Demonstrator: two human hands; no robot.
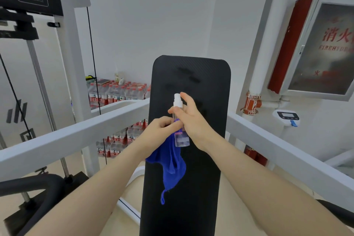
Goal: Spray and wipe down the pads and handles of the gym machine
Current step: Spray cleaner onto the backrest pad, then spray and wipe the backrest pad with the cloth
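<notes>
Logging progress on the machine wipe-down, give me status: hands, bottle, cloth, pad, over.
Right hand grips spray bottle, forefinger near nozzle. Left hand holds blue cloth, also touching bottle. Black pad shows wet patches. Nothing in the way.

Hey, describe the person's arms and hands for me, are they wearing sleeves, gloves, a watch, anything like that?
Both forearms are bare as far as the picture shows, with no sleeve edge in view. The left hand and right hand wear no gloves. No watch, bracelet or ring is visible on either wrist or on the fingers that show.
</notes>
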